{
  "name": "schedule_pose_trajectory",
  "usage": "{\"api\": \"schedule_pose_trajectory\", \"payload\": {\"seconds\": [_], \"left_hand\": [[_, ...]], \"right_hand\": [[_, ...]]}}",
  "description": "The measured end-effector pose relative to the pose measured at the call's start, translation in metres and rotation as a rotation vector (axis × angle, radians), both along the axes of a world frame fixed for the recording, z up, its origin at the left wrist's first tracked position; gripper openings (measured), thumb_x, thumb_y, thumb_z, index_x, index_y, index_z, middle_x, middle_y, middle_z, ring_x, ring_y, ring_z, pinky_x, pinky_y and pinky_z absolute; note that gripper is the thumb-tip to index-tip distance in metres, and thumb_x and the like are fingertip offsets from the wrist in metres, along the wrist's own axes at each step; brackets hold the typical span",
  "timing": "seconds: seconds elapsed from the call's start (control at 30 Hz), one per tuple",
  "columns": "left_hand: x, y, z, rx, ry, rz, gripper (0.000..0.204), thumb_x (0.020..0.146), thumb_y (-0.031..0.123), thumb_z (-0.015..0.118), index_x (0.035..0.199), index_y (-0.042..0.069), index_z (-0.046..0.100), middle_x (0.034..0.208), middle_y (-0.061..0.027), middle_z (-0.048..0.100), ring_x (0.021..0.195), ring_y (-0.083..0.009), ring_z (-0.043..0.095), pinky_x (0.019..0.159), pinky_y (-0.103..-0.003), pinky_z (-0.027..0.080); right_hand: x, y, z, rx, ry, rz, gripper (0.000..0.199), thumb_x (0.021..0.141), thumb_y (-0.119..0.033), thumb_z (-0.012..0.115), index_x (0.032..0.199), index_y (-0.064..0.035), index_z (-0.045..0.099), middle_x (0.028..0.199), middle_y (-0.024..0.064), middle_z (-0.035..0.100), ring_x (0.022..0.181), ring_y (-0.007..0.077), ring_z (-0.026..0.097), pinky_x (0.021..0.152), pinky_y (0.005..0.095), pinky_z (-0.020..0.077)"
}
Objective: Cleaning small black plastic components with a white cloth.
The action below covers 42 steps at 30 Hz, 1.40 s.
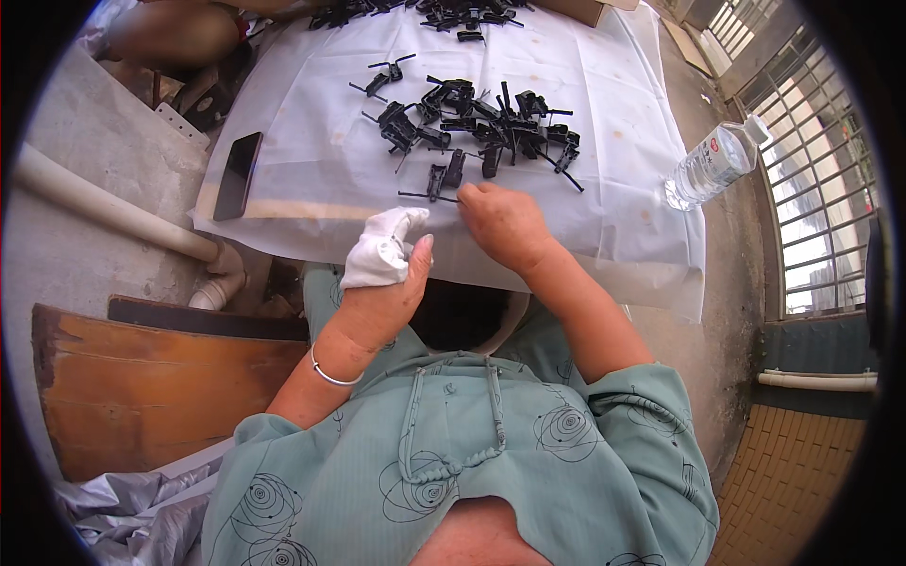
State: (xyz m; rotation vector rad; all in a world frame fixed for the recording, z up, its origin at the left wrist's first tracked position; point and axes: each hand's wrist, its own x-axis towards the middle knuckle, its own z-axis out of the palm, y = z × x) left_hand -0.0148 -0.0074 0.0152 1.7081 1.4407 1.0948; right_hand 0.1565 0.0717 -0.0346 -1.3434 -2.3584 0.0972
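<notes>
My right hand is bare and reaches to the near part of the table, its fingers pinched together. At its fingertips is the thin rod end of a small black plastic part. A white cloth glove covers the fingers of my left hand, while the thumb is bare. Those gloved fingers are curled, with a gap between them and the thumb, and I see nothing held there. Just beyond both hands lies a loose heap of similar black parts, several with thin rods sticking out.
The table has a white plastic cover. A dark phone lies at its left edge; a clear water bottle stands at the right. More black parts and a cardboard box are at the far end. A dark round opening shows below the near edge.
</notes>
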Motion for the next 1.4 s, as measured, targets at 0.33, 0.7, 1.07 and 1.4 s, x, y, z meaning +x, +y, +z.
{"api": "schedule_pose_trajectory", "payload": {"seconds": [0.33, 0.7, 1.07, 1.4], "left_hand": [[0.002, 0.013, -0.009, -0.138, -0.211, -0.141, 0.026, 0.083, 0.005, 0.054, 0.108, -0.003, 0.051, 0.089, -0.0116, 0.059, 0.070, -0.0162, 0.058, 0.062, -0.026, 0.048], [0.015, -0.001, -0.003, -0.021, -0.300, -0.136, 0.026, 0.082, 0.000, 0.053, 0.108, -0.004, 0.053, 0.088, -0.0064, 0.060, 0.072, -0.0110, 0.057, 0.064, -0.024, 0.049], [0.013, 0.006, -0.018, 0.200, -0.255, -0.154, 0.028, 0.083, 0.003, 0.054, 0.110, -0.002, 0.048, 0.090, -0.0079, 0.058, 0.073, -0.0144, 0.055, 0.068, -0.025, 0.047], [0.008, 0.002, 0.000, -0.288, -0.500, -0.238, 0.032, 0.089, 0.005, 0.040, 0.121, 0.003, 0.037, 0.085, -0.0014, 0.052, 0.056, -0.0027, 0.038, 0.049, -0.018, 0.035]], "right_hand": [[-0.005, -0.057, 0.034, -0.045, 0.565, 0.180, 0.008, 0.080, -0.008, 0.062, 0.078, -0.0048, 0.055, 0.062, 0.0042, 0.051, 0.051, 0.0159, 0.048, 0.046, 0.0284, 0.0382], [-0.004, -0.061, 0.040, -0.367, 0.794, 0.233, 0.025, 0.091, -0.018, 0.049, 0.075, 0.0009, 0.052, 0.060, 0.0024, 0.047, 0.058, 0.0091, 0.040, 0.052, 0.0258, 0.0372], [-0.004, -0.062, 0.033, -0.511, 0.907, 0.185, 0.019, 0.091, -0.015, 0.049, 0.081, 0.0003, 0.055, 0.065, 0.0028, 0.051, 0.060, 0.0097, 0.043, 0.054, 0.0257, 0.0391], [0.014, -0.057, 0.035, -0.221, 0.732, 0.229, 0.010, 0.077, -0.008, 0.066, 0.083, -0.0009, 0.061, 0.065, 0.0063, 0.054, 0.054, 0.0136, 0.046, 0.051, 0.0253, 0.0391]]}}
